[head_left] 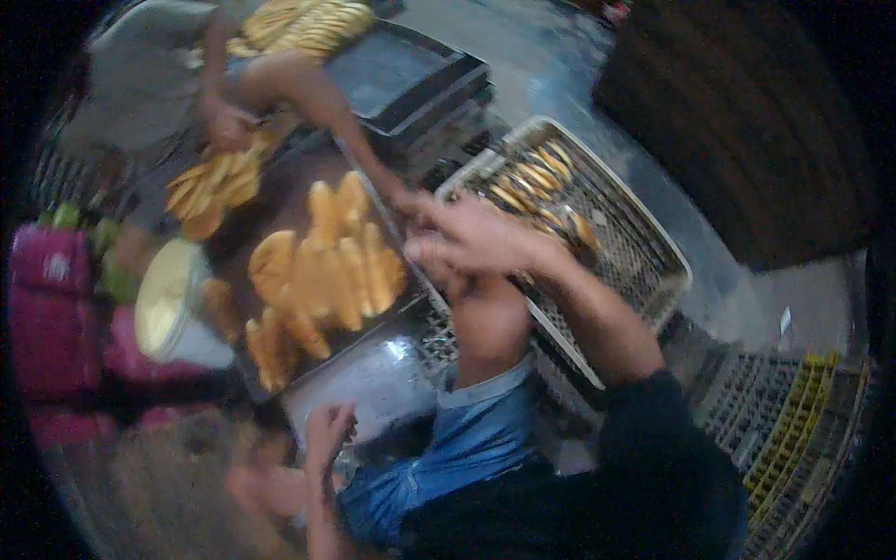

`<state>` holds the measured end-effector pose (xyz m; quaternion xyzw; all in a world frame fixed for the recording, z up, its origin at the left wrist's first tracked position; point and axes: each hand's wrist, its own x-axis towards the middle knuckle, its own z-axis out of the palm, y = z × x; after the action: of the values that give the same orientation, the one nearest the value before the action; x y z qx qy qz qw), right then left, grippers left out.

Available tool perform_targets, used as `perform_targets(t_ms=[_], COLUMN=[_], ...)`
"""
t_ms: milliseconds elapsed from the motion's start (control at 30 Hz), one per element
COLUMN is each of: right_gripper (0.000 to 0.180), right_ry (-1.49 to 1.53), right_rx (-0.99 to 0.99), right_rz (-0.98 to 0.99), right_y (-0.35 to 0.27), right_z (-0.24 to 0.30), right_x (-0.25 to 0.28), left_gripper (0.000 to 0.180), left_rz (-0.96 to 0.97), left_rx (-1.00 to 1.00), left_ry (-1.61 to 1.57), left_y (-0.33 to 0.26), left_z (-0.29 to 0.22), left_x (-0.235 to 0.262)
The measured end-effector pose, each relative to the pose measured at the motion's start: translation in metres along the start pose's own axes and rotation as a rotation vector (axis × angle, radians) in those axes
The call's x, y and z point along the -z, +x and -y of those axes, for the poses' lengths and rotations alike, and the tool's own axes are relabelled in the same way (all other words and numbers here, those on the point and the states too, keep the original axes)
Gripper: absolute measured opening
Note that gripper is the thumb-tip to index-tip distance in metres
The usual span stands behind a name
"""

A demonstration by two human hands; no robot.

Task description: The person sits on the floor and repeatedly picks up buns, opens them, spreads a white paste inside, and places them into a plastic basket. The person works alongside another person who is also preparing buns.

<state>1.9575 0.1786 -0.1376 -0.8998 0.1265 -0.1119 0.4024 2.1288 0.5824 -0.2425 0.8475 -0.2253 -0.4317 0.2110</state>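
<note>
My left hand (pixel 331 429) hovers over the near edge of a shiny metal surface (pixel 359 387), fingers curled, with nothing visible in them. My right hand (pixel 462 233) stretches past my knee, between the bread board and a crate; motion blur hides its fingers. A co-worker's forearm (pixel 369 168) reaches right up to it, and whether something passes between them cannot be made out. Several golden bread rolls (pixel 327 271) lie bunched on a dark board (pixel 280 168). At the board's left stands a white tub (pixel 201 341) with pale yellow spread.
A pale plastic crate (pixel 667 243) at the right holds several rolls (pixel 537 182). The co-worker's other hand (pixel 229 126) is by more bread pieces (pixel 215 187). Farther back are a black box (pixel 401 75) and a bread heap (pixel 303 28). Magenta bags (pixel 56 308) lie left; a yellow-edged crate (pixel 793 439) stands right.
</note>
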Motion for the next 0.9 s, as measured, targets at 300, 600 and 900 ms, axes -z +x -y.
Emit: perform_targets(t_ms=[300, 600, 900], right_gripper=[0.05, 0.02, 0.022], right_ry=[0.112, 0.85, 0.685], right_rx=[0.277, -0.334, -0.32], right_rz=[0.308, -0.425, -0.392], right_y=[-0.033, -0.044, 0.017], right_z=[0.12, 0.123, 0.142], right_x=[-0.083, -0.123, -0.157], left_gripper=[0.048, 0.051, 0.027], left_rz=[-0.405, -0.165, -0.639], left_rx=[-0.781, -0.586, -0.559], left_ry=[-0.006, -1.176, -1.605], left_y=[-0.028, -0.014, 0.018], left_z=[-0.095, -0.106, -0.093], left_x=[-0.007, -0.012, 0.075])
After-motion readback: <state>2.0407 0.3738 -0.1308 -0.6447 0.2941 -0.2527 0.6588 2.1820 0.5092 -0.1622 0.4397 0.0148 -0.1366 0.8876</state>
